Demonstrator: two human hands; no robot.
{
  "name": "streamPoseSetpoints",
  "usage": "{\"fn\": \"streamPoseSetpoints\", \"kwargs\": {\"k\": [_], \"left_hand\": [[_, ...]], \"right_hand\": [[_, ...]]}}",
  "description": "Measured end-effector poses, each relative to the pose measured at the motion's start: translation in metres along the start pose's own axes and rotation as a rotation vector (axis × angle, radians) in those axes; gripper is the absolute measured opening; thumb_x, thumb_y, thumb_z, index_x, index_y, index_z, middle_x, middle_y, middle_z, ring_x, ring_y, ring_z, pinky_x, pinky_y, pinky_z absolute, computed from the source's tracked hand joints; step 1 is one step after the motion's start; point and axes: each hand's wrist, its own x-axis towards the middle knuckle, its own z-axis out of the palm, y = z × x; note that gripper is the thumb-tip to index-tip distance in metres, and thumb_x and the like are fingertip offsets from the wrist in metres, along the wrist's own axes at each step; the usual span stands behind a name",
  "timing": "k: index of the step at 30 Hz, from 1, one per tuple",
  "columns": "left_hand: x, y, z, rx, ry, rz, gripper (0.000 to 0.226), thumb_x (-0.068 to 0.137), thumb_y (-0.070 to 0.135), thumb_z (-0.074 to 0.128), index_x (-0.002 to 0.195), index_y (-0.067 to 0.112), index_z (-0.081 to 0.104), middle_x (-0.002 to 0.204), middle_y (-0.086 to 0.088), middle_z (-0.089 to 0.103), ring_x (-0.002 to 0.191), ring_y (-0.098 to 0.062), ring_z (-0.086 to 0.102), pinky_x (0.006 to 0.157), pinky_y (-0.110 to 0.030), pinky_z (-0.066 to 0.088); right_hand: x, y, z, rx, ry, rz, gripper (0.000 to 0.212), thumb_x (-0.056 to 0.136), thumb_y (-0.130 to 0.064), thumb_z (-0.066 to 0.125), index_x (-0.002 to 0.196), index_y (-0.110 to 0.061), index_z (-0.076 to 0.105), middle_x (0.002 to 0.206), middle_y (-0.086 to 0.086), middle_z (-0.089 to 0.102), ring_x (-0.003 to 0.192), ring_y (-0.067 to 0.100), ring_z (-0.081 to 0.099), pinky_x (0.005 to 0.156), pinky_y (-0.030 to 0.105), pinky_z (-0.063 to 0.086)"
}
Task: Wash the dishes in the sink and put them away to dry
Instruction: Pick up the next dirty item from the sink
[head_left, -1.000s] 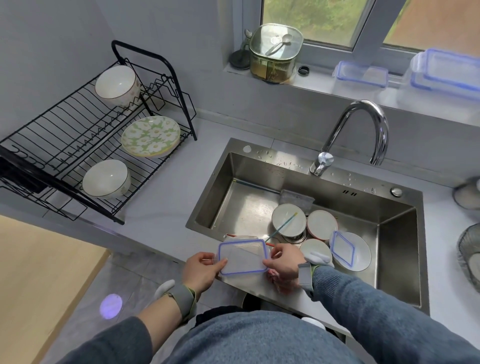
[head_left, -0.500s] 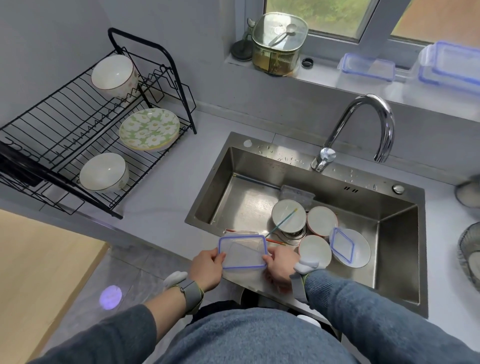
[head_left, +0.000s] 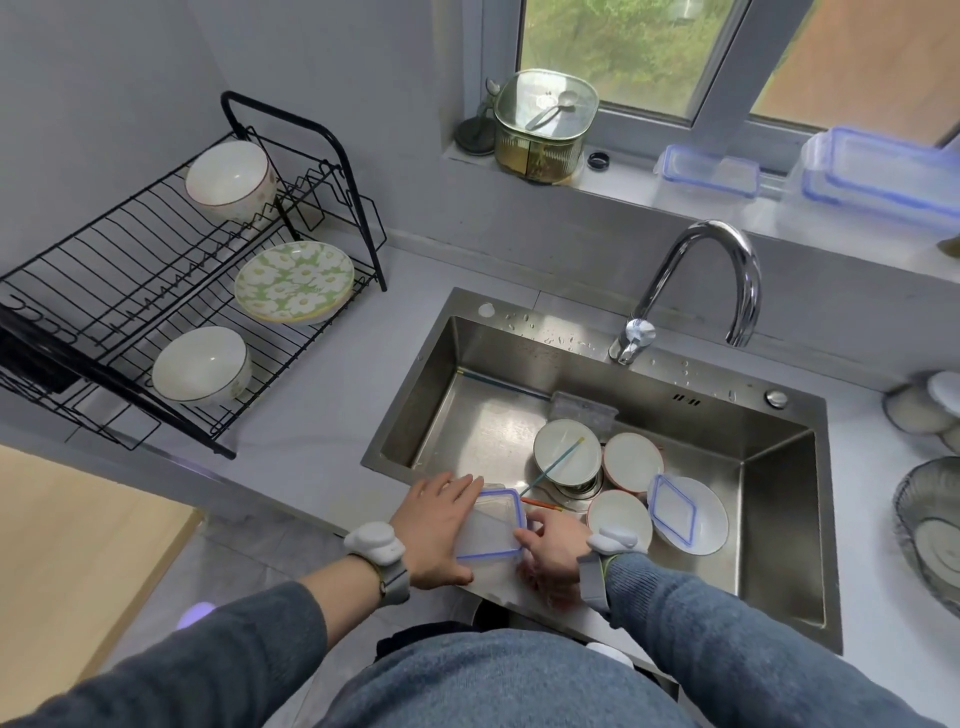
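Observation:
Over the near edge of the steel sink (head_left: 649, 374) I hold a clear plastic lid with a blue rim (head_left: 491, 527). My left hand (head_left: 434, 525) holds its left side, fingers stretched along the far edge and thumb at the near corner. My right hand (head_left: 550, 551) pinches its right edge. In the sink lie several white bowls (head_left: 631, 460), one (head_left: 563, 449) with chopsticks across it, and a white plate (head_left: 706, 519) carrying a second blue-rimmed lid (head_left: 674, 509). The faucet (head_left: 727, 270) is off.
A black wire drying rack (head_left: 130, 291) on the left counter holds two white bowls (head_left: 200, 366) and a green flowered plate (head_left: 293, 280). The windowsill carries a glass jar (head_left: 545, 127) and clear containers (head_left: 706, 174). A mesh basket (head_left: 930, 525) sits at the right edge.
Both hands have carried the lid a little lower and toward me. My left hand has spread its fingers along the lid's far edge.

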Motion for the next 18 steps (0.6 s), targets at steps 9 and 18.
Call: {"fn": "streamPoseSetpoints", "kwargs": {"k": [9, 18], "left_hand": [[0.013, 0.010, 0.009, 0.021, 0.056, -0.032, 0.093, 0.062, 0.047, 0.082, 0.139, 0.020, 0.036, 0.130, -0.002, 0.052, 0.112, -0.026, 0.052, 0.093, -0.038, 0.046], [0.004, 0.011, 0.005, -0.148, 0.028, -0.074, 0.107, 0.066, 0.041, 0.078, 0.154, 0.027, 0.018, 0.148, 0.006, 0.036, 0.131, -0.023, 0.038, 0.090, -0.041, 0.055]], "right_hand": [[-0.001, 0.001, 0.003, 0.070, -0.011, -0.016, 0.030, 0.107, -0.038, 0.049, 0.121, -0.024, 0.072, 0.112, 0.000, 0.072, 0.102, 0.021, 0.064, 0.082, 0.025, 0.039], [-0.004, 0.003, 0.001, 0.082, -0.010, 0.039, 0.035, 0.103, -0.049, 0.052, 0.119, -0.023, 0.070, 0.119, 0.003, 0.073, 0.111, 0.024, 0.066, 0.094, 0.029, 0.048]]}}
